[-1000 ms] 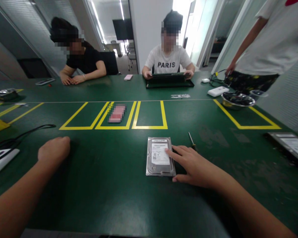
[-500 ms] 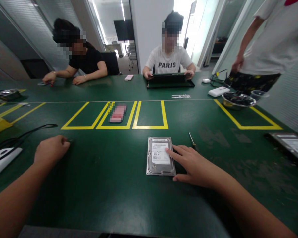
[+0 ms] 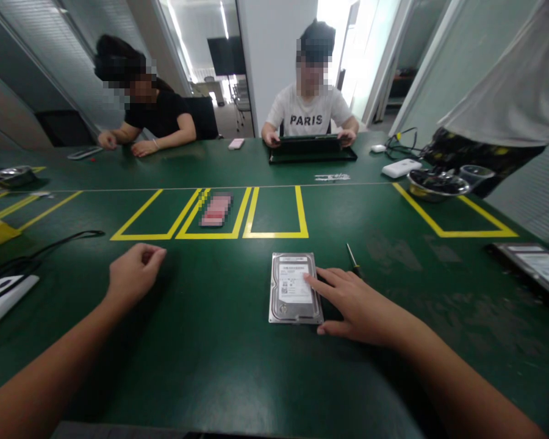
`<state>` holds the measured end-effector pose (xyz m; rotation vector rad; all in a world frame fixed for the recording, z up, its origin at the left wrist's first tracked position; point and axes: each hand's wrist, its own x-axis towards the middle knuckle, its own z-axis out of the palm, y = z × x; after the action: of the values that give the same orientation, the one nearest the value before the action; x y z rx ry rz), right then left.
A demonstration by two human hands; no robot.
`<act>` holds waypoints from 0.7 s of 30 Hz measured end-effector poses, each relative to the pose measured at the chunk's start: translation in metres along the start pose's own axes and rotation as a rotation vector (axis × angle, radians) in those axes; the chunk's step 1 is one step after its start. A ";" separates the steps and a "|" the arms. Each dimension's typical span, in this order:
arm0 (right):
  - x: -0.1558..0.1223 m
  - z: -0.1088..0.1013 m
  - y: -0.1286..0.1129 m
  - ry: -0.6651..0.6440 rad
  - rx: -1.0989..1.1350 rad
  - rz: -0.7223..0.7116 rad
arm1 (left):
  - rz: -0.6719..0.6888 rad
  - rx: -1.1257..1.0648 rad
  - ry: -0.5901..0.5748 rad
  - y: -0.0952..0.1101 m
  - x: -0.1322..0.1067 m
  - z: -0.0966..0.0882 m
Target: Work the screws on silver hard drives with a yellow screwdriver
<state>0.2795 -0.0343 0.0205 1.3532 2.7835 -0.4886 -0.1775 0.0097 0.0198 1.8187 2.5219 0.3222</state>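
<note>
A silver hard drive (image 3: 293, 308) with a white label lies flat on the green table, label side up. My right hand (image 3: 357, 305) rests at its right side with fingers spread. One fingertip touches the label and the thumb is by the near right corner. Just beyond that hand lies a thin screwdriver (image 3: 351, 255), its handle partly hidden by the fingers. My left hand (image 3: 135, 274) is over the table to the left, apart from the drive. Its fingers are curled and pressed together at the tips; whatever they hold, if anything, is too small to make out.
Yellow tape frames (image 3: 274, 235) mark the table; a pink phone (image 3: 216, 210) lies inside one. A second hard drive (image 3: 537, 268) lies far right, near a metal bowl (image 3: 432, 194). A white power strip (image 3: 9, 299) with black cable is at left. Several people are across the table.
My left hand has moved right, toward the drive, with its fingers still closed. My right hand and the hard drive stay put. The standing person at right has leaned over.
</note>
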 end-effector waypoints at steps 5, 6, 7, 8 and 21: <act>0.000 0.002 0.001 0.026 0.019 -0.015 | 0.416 -0.472 -0.142 0.077 -0.053 0.010; 0.000 0.003 0.002 0.030 0.020 -0.016 | 0.484 -0.519 -0.160 0.092 -0.064 0.010; 0.000 0.003 0.002 0.031 0.019 -0.016 | 0.551 -0.558 -0.164 0.105 -0.075 0.010; 0.000 0.003 0.002 0.032 0.016 -0.015 | 0.608 -0.595 -0.164 0.117 -0.085 0.008; 0.000 0.002 0.002 0.044 0.020 -0.032 | 0.655 -1.007 -0.288 0.205 -0.127 0.017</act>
<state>0.2805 -0.0334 0.0177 1.3414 2.8474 -0.4941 0.0575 -0.0452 0.0257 1.8890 1.1081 1.0033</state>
